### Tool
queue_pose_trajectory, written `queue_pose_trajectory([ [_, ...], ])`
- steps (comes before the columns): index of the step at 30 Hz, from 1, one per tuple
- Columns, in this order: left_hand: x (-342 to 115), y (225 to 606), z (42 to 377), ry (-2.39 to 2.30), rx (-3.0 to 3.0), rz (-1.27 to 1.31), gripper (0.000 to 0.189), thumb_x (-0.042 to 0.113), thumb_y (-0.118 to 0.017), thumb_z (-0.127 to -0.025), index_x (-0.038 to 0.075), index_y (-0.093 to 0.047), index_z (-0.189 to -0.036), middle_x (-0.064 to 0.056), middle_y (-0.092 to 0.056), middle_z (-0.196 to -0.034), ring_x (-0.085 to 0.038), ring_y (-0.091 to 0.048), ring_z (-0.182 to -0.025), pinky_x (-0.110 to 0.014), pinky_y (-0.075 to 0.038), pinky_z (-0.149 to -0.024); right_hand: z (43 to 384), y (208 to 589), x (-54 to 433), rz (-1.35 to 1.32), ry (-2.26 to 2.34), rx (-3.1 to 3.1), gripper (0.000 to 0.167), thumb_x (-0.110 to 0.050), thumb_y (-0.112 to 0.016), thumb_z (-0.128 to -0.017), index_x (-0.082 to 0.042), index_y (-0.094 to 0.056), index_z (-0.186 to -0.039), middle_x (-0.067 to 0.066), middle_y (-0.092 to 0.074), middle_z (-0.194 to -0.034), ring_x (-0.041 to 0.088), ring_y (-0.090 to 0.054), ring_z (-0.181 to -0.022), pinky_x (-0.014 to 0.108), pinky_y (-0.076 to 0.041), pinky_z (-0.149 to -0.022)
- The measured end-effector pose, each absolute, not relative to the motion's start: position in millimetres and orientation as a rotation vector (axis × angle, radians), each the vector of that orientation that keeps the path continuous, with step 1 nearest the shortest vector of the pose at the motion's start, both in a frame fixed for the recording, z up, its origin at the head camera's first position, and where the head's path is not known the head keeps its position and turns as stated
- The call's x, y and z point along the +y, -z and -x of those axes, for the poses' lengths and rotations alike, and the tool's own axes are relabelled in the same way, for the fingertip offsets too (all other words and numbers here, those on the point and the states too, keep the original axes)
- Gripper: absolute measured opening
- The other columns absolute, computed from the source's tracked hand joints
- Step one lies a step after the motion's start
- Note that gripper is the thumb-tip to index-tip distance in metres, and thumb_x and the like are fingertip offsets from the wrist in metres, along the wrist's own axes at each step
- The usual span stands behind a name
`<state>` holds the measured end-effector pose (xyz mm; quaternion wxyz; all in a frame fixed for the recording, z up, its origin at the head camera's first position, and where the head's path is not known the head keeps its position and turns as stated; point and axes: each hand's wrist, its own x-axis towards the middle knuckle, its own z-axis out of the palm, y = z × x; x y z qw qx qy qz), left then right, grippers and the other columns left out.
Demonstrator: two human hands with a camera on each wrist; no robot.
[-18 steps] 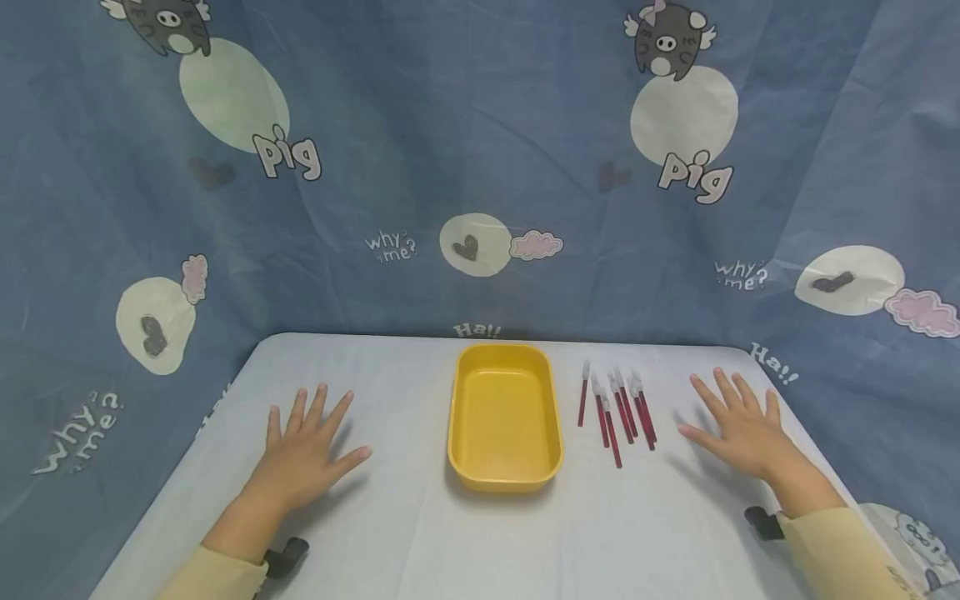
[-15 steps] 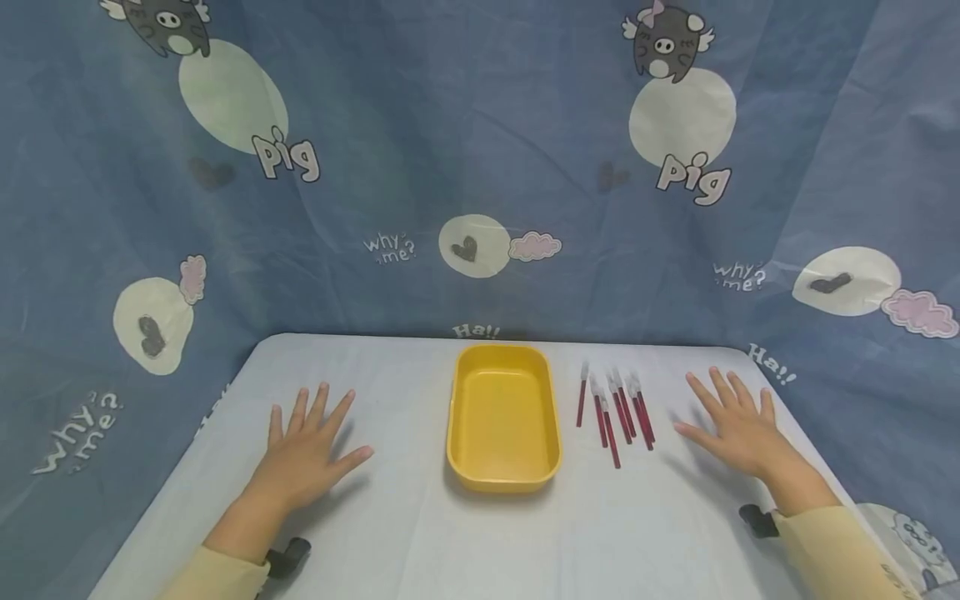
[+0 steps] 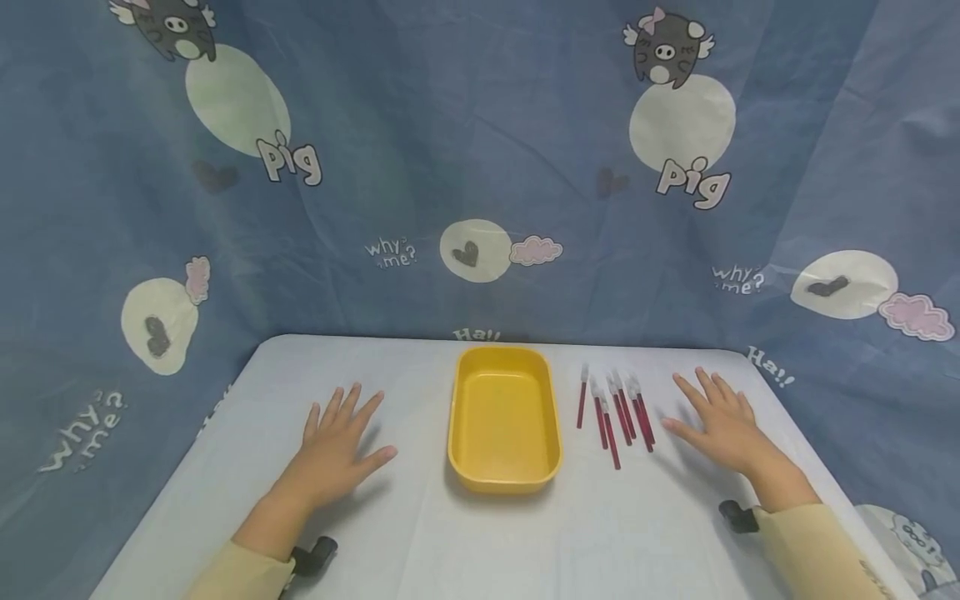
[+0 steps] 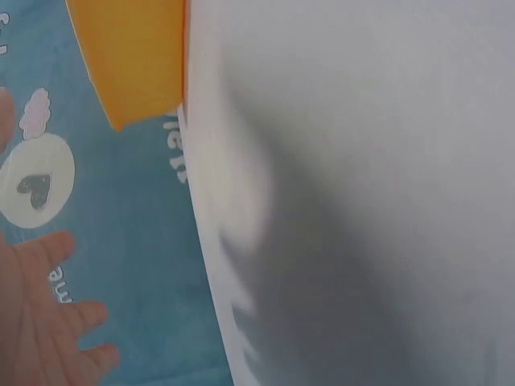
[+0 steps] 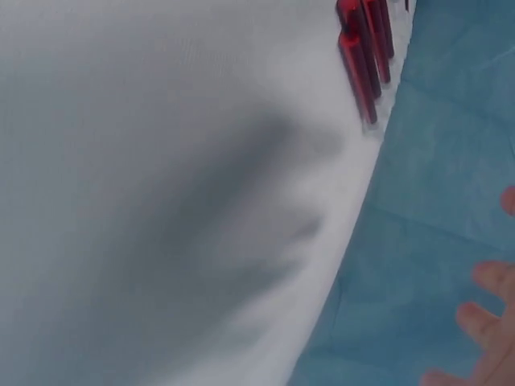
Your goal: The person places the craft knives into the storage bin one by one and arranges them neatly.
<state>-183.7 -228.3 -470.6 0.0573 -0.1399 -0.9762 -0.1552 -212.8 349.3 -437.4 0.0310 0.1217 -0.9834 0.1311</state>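
A yellow rectangular tray with rounded corners [image 3: 504,421] stands open side up on the white-covered bench [image 3: 487,542], its long sides running away from the viewer. Just right of it, several slim dark-red sticks with whitish translucent ends [image 3: 622,417] lie loosely grouped, translucent ends pointing away.

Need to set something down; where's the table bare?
The table is bare on the near side of the yellow tray, and between it and the left hand. Crowded: between tray and right hand, where red sticks lie.
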Motion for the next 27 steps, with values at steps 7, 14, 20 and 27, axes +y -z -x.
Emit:
queue_pose_trajectory([
  [7,-213.5,470.8,184.8,0.571,-2.944,0.459,0.084,0.059,-0.059,-0.094,0.015,-0.029,-0.159,-0.024,-0.018,-0.163,-0.048,-0.008,-0.150,-0.069,-0.005,-0.117,218.6,442.0,346.8,-0.377,-0.502,-3.022,0.079,-0.053,-0.061,-0.095,-0.010,-0.032,-0.155,0.033,-0.016,-0.159,0.057,-0.012,-0.143,0.080,-0.008,-0.107],
  [14,-201.6,475.3,187.1,0.703,-2.919,0.491,0.083,0.054,-0.062,-0.094,0.015,-0.028,-0.159,-0.023,-0.020,-0.163,-0.047,-0.014,-0.149,-0.069,-0.013,-0.117,223.2,445.3,340.8,-0.355,-0.614,-3.051,0.075,-0.050,-0.062,-0.096,-0.007,-0.037,-0.152,0.033,-0.021,-0.157,0.058,-0.017,-0.141,0.081,-0.018,-0.104],
  [20,-189.9,476.4,190.7,0.833,-2.908,0.539,0.082,0.051,-0.064,-0.094,0.017,-0.027,-0.159,-0.019,-0.022,-0.163,-0.044,-0.018,-0.149,-0.069,-0.020,-0.115,227.0,446.8,336.4,-0.368,-0.728,-3.050,0.063,-0.038,-0.061,-0.099,-0.001,-0.044,-0.147,0.034,-0.027,-0.153,0.059,-0.022,-0.138,0.078,-0.023,-0.106],
  [27,-176.8,475.7,194.6,1.018,-2.917,0.552,0.080,0.049,-0.064,-0.095,0.021,-0.026,-0.160,-0.016,-0.021,-0.164,-0.041,-0.021,-0.149,-0.066,-0.023,-0.115,233.7,450.3,332.0,-0.366,-0.823,-3.036,0.051,-0.031,-0.061,-0.101,0.001,-0.053,-0.140,0.034,-0.040,-0.146,0.056,-0.032,-0.136,0.072,-0.027,-0.109],
])
